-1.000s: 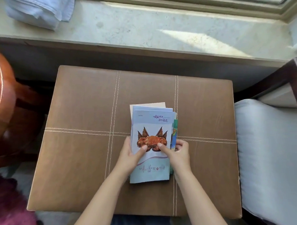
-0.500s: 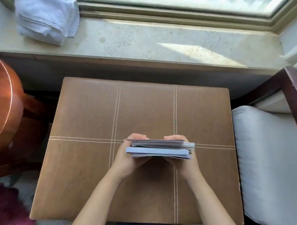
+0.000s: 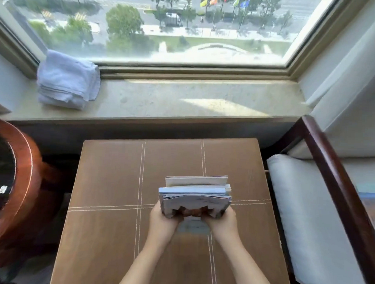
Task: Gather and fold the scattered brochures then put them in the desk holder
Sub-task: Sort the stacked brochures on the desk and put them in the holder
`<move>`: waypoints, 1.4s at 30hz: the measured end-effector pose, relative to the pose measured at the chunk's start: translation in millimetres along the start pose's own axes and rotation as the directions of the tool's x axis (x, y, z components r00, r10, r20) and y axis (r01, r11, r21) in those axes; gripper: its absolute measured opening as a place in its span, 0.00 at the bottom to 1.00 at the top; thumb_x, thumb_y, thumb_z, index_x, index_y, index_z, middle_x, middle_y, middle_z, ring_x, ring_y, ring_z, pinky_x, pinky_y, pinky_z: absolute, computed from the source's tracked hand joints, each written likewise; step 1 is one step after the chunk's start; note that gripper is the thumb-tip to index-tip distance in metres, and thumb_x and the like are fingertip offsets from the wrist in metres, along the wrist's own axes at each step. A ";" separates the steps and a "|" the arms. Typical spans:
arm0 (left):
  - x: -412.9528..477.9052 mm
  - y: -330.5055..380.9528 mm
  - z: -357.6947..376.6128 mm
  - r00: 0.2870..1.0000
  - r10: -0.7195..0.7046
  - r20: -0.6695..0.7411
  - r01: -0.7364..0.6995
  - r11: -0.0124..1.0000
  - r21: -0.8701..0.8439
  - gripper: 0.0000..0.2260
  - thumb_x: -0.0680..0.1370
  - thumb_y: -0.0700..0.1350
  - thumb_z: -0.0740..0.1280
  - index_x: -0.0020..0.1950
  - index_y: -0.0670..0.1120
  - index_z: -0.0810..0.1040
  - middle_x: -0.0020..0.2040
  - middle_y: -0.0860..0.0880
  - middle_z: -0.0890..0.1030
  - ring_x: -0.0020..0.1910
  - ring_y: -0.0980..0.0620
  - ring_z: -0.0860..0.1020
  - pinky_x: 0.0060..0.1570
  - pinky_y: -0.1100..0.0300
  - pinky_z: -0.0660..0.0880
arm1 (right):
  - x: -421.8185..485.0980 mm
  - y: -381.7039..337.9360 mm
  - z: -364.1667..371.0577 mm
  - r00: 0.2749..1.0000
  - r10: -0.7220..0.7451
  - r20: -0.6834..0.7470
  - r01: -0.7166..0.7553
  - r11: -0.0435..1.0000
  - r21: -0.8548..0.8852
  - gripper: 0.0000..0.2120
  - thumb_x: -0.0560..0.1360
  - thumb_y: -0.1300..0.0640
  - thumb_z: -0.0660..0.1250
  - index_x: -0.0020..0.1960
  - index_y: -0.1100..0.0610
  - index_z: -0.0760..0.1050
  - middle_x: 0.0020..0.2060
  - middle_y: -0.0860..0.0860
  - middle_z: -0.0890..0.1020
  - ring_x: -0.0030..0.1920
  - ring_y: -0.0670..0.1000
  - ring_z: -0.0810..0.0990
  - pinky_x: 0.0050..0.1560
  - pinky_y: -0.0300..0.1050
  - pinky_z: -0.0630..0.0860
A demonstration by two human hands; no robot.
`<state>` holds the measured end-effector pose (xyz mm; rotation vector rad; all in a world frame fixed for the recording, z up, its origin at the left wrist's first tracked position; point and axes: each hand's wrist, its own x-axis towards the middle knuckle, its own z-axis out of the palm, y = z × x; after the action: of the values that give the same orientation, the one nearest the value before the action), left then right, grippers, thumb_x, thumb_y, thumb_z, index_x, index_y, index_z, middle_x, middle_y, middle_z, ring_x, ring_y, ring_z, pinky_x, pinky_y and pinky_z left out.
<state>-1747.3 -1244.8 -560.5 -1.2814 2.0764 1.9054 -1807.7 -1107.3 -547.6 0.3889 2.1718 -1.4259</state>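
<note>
A stack of brochures (image 3: 195,194) stands on edge above the brown leather stool (image 3: 108,177), top edges facing me, with a pale blue cover and a crab picture nearest me. My left hand (image 3: 161,220) grips the stack's lower left side. My right hand (image 3: 222,221) grips its lower right side. A cream brochure sticks up at the back of the stack. No desk holder is in view.
A folded white towel (image 3: 67,82) lies on the stone windowsill (image 3: 183,103) at the far left. A round wooden table (image 3: 15,178) stands at the left. A dark-framed chair with a pale cushion (image 3: 303,220) stands at the right.
The brochures lay flat on the stool under my hands, then were raised on edge. Now the stack is held slightly tilted toward me, and my view has lifted to show the window.
</note>
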 end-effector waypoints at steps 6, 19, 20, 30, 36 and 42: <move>-71.6 90.0 -11.1 0.963 -0.007 0.268 0.052 0.985 -0.162 0.22 0.68 0.36 0.73 0.60 0.46 0.75 0.54 0.47 0.83 0.54 0.50 0.80 0.60 0.50 0.74 | -57.4 -88.0 -72.4 0.958 0.260 0.124 -0.279 0.944 0.175 0.13 0.49 0.68 0.67 0.33 0.59 0.78 0.21 0.44 0.81 0.28 0.45 0.77 0.23 0.31 0.71; -235.1 248.7 108.6 0.734 0.282 0.618 -0.348 0.938 -0.014 0.24 0.72 0.37 0.72 0.67 0.40 0.72 0.61 0.44 0.80 0.62 0.48 0.77 0.66 0.52 0.71 | -196.5 -137.6 -313.4 0.957 0.286 -0.043 -0.251 0.898 0.362 0.16 0.53 0.63 0.71 0.41 0.60 0.82 0.39 0.53 0.85 0.45 0.52 0.81 0.44 0.42 0.76; -249.6 250.6 121.9 0.713 0.276 0.644 -0.349 0.937 -0.015 0.24 0.72 0.36 0.73 0.67 0.39 0.72 0.61 0.43 0.79 0.63 0.48 0.76 0.68 0.50 0.69 | -206.2 -128.0 -332.5 0.961 0.273 -0.052 -0.235 0.897 0.373 0.19 0.56 0.63 0.74 0.47 0.61 0.81 0.44 0.55 0.85 0.49 0.54 0.82 0.49 0.44 0.77; -357.8 227.1 311.8 0.638 0.221 0.738 -0.333 0.943 0.005 0.15 0.73 0.35 0.71 0.59 0.37 0.77 0.51 0.45 0.84 0.49 0.54 0.82 0.54 0.61 0.78 | -240.9 -31.4 -523.7 0.953 0.187 -0.237 -0.083 0.917 0.390 0.19 0.67 0.70 0.73 0.56 0.66 0.75 0.48 0.60 0.84 0.47 0.56 0.82 0.48 0.45 0.78; -410.8 219.8 417.8 0.737 0.137 0.662 -0.177 0.984 -0.007 0.13 0.74 0.42 0.71 0.56 0.44 0.74 0.51 0.46 0.83 0.47 0.51 0.82 0.43 0.64 0.77 | -218.2 7.0 -630.4 0.965 0.166 -0.201 -0.093 0.940 0.328 0.16 0.71 0.65 0.72 0.57 0.58 0.75 0.50 0.55 0.84 0.50 0.55 0.83 0.53 0.51 0.80; -410.1 219.5 477.4 0.863 0.089 0.498 -0.131 0.990 0.049 0.12 0.73 0.46 0.72 0.54 0.48 0.74 0.48 0.51 0.81 0.45 0.53 0.80 0.42 0.63 0.75 | -164.9 10.1 -681.4 0.982 0.179 -0.061 -0.159 0.956 0.245 0.16 0.72 0.61 0.71 0.59 0.57 0.74 0.51 0.55 0.84 0.49 0.55 0.84 0.45 0.48 0.82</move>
<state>-1834.5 -647.6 -277.5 -0.5739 1.9529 1.9073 -1840.7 -475.3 -245.8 0.7152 1.9784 -1.6030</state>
